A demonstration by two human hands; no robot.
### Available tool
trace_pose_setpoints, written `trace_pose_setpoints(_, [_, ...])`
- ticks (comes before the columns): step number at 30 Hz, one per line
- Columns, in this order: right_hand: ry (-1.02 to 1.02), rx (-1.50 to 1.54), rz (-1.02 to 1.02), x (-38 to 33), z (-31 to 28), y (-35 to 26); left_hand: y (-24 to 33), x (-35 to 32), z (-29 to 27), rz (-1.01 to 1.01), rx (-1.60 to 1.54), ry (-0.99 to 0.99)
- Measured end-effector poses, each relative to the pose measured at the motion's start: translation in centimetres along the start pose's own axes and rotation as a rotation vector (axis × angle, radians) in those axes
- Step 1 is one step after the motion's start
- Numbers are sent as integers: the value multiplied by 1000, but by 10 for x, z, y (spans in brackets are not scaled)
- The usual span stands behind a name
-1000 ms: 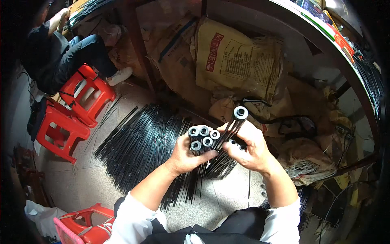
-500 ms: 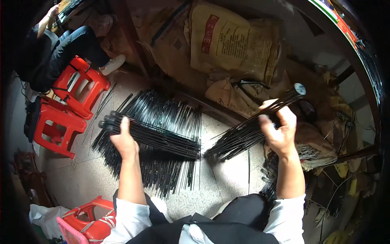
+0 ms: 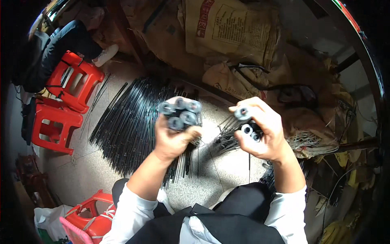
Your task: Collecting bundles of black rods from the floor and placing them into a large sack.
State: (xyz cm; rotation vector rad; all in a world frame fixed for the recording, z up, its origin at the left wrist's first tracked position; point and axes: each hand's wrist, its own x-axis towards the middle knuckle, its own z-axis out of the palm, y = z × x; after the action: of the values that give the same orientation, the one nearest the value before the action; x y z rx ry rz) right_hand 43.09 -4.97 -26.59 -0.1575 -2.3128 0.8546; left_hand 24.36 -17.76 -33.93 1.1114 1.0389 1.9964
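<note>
My left hand [image 3: 172,142] is closed around several bundles of thin black rods with round grey ring ends [image 3: 187,118], which face up toward me. Just to its right, my right hand [image 3: 266,130] grips a smaller group of similar black rod bundles with ring ends [image 3: 246,129]. The rods in the right hand slant down and left, their tips close to the floor. A gap separates the two hands. Beneath and left of them, a wide fanned pile of black rods [image 3: 126,118] lies on the floor, partly hidden by my left hand.
Red plastic stools [image 3: 57,122] stand at left, near a seated person's leg [image 3: 67,42]. Another red stool [image 3: 95,219] with a pink edge is at lower left. Brown sacks [image 3: 235,36] lie under a frame at the back. More black rods [image 3: 270,177] lie beside my right knee.
My left hand has moved right, and its rods have turned from lying sideways to ring ends up. The right hand has shifted slightly left, turning its ring ends toward me.
</note>
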Motion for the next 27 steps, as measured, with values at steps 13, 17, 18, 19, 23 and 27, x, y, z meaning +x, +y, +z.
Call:
trace_pose_setpoints(13, [101,236,44,-40,10,24,-32,-11,19,41,439,-364])
trace_pose_setpoints(17, [121,277,216,-85,31,48,-68,-25,20,-403,405,-460])
trace_pose_setpoints(18, [144,293,209,-88,36,51,-71,-24,20,-369,458,-503])
trace_pose_setpoints(19, [168,300,212,-92,40,53,-77,-24,23,-338,498,-553])
trace_pose_setpoints(23, [225,493,300,-90,60,40,-94,-34,30,-473,338,-607])
trace_pose_setpoints(27, [222,297,327,-92,48,18,-90,-53,49,-373,242,-506])
